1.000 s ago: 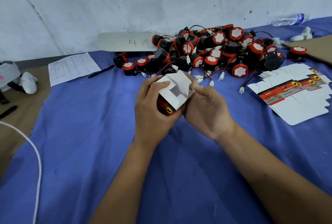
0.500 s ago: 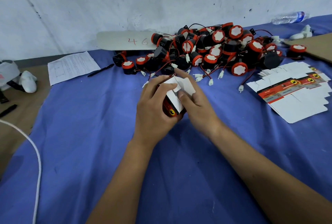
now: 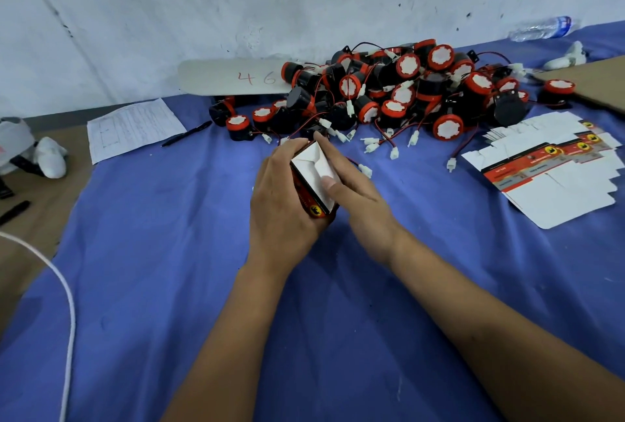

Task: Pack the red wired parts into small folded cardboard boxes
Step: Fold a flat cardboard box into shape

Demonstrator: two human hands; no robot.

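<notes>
A blue cloth [image 3: 169,286] covers the table, and on it, against the wall, lies the heap of red wired parts [image 3: 399,90], none of them in hand. To the right of the hands sits a fanned stack of flat box blanks [image 3: 548,171]; to the left, well apart, a sheet of paper [image 3: 132,129] with a pen [image 3: 186,134] beside it. Over the middle of the cloth the left hand [image 3: 280,205] grips one small box [image 3: 313,181], fingers curled round its side, while the right hand [image 3: 351,184] presses the white end flaps down with straight fingers and thumb. This looks like the folding step: one end is nearly closed. Next the flap must be tucked home, then a part fetched from the heap, whose tangled wires and white plugs [image 3: 372,146] may snag.
</notes>
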